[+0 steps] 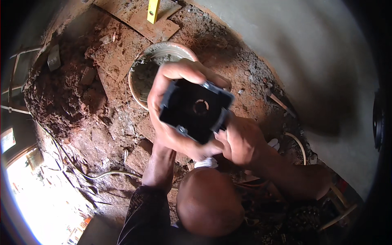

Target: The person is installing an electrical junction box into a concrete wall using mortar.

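A black, open-fronted electrical back box (196, 107) is held up in the middle of the view. Its hollow side faces me, with a round hole in the bottom and small metal screw lugs on opposite sides. My left hand (157, 104) wraps around the box from the left, its fingers curled over the far edge. At the lower right corner, my right hand (244, 143) is closed with its fingers against the box wall. Whether it also pinches something small there is hidden. Behind the left hand stands a round tub (131, 87) of wet grey mortar, partly covered.
A yellow spirit level (153, 12) rests on a board (163, 30) at the far side. The hammer (279, 103) lies on the right beside the grey wall (302, 49). Loose reddish soil (69, 98) is heaped on the left. A pale hose (110, 174) crosses the rough ground.
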The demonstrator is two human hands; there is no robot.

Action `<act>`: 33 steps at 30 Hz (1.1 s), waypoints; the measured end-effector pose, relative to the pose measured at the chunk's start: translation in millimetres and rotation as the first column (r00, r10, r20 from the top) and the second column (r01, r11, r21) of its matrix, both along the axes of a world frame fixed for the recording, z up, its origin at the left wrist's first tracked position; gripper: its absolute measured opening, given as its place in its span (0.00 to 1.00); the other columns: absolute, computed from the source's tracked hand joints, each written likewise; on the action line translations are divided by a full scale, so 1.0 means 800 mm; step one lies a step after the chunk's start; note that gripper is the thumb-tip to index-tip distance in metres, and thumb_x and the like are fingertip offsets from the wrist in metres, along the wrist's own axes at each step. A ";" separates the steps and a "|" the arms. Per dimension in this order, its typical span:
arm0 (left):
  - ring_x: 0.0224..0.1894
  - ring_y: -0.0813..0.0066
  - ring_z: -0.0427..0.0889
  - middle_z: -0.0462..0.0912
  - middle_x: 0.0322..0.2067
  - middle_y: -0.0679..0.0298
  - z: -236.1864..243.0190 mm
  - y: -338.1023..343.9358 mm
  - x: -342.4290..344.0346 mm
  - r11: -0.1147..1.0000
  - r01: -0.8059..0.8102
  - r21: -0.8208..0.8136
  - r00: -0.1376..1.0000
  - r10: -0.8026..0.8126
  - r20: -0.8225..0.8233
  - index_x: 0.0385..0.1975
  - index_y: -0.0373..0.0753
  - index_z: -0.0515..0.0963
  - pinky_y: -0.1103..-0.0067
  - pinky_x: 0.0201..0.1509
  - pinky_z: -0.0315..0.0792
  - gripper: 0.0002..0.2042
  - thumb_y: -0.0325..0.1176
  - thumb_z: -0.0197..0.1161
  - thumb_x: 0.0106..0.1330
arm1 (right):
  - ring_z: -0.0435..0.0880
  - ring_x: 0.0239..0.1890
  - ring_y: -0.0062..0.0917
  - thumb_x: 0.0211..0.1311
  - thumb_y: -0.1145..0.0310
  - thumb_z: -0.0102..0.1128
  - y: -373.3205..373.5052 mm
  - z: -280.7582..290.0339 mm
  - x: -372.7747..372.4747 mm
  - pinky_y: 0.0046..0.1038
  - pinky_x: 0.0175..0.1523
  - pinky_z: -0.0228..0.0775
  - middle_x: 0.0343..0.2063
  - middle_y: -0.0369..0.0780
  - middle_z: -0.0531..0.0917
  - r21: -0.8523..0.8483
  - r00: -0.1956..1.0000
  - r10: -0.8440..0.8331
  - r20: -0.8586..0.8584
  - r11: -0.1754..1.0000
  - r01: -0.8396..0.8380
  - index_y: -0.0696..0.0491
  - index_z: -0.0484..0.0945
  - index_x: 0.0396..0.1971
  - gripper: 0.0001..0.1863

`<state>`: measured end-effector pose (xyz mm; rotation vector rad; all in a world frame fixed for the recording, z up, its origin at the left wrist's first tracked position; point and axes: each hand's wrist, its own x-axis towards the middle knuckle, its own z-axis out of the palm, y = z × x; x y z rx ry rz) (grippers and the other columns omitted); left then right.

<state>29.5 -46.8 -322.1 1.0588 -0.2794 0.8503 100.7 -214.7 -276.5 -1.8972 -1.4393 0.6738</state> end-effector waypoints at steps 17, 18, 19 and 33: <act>0.49 0.53 0.85 0.82 0.46 0.51 -0.022 -0.053 0.010 0.563 0.171 -0.809 0.979 -0.192 0.074 0.55 0.37 0.69 0.58 0.61 0.78 0.40 0.61 0.73 0.51 | 0.84 0.27 0.45 0.73 0.72 0.55 -0.004 -0.009 -0.012 0.42 0.32 0.76 0.30 0.50 0.81 0.300 0.995 -0.092 -0.044 0.949 0.101 0.62 0.73 0.45 0.09; 0.49 0.53 0.84 0.81 0.48 0.50 -0.031 -0.038 0.005 0.682 0.011 -0.731 0.991 -0.107 -0.085 0.56 0.36 0.68 0.57 0.61 0.78 0.40 0.60 0.73 0.51 | 0.84 0.26 0.45 0.74 0.73 0.54 -0.009 -0.002 -0.009 0.41 0.32 0.76 0.30 0.50 0.81 0.328 0.992 -0.112 -0.065 0.936 0.127 0.62 0.73 0.45 0.08; 0.49 0.53 0.84 0.81 0.48 0.50 -0.031 -0.028 0.000 0.725 -0.031 -0.688 0.988 -0.083 -0.133 0.57 0.35 0.68 0.57 0.60 0.78 0.41 0.58 0.75 0.51 | 0.84 0.26 0.46 0.74 0.74 0.52 -0.011 0.017 -0.002 0.41 0.31 0.75 0.28 0.50 0.81 0.199 0.993 -0.116 -0.030 0.973 0.119 0.62 0.73 0.44 0.07; 0.55 0.41 0.82 0.80 0.55 0.48 -0.029 -0.034 -0.008 0.888 -0.014 -0.460 0.944 -0.141 -0.299 0.61 0.37 0.64 0.51 0.63 0.77 0.44 0.52 0.80 0.48 | 0.82 0.23 0.49 0.75 0.70 0.53 0.005 0.019 0.013 0.46 0.28 0.72 0.21 0.51 0.79 0.058 0.983 -0.165 0.078 0.985 0.161 0.61 0.69 0.39 0.09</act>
